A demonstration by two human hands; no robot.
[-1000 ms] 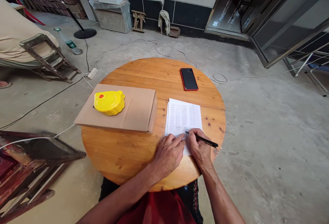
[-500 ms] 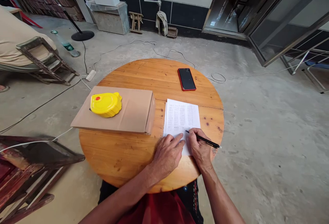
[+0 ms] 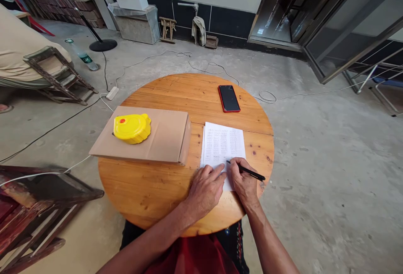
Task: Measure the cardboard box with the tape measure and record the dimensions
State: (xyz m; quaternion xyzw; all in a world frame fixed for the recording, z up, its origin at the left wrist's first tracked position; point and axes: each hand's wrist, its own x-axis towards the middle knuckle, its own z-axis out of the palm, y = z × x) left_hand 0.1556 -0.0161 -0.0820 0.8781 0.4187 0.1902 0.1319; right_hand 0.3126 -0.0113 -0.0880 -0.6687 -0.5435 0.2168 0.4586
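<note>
A black pen [image 3: 252, 171] is pinched in my right hand [image 3: 244, 183], its tip at the lower part of a sheet of paper [image 3: 222, 144]. Columns of small handwriting fill much of the sheet, and more paper lies beneath its left edge. My left hand [image 3: 206, 188] lies flat over the sheet's lower left corner, fingers stretched out and holding nothing. Part of the sheet's bottom is hidden under both hands. The paper rests on a round wooden table [image 3: 151, 194].
A cardboard box [image 3: 166, 133] carries a yellow tape-measure-shaped case [image 3: 132, 128] on the table's left. A red-edged phone [image 3: 229, 98] lies beyond the paper. A wooden chair [image 3: 40, 211] stands at left. Cables, a bottle [image 3: 85, 58] and a seated person [image 3: 25, 51] are farther off.
The pen's tip has shifted slightly left on the sheet, and its back end has swung in a little. My left hand stays in place. The view has tilted slightly.
</note>
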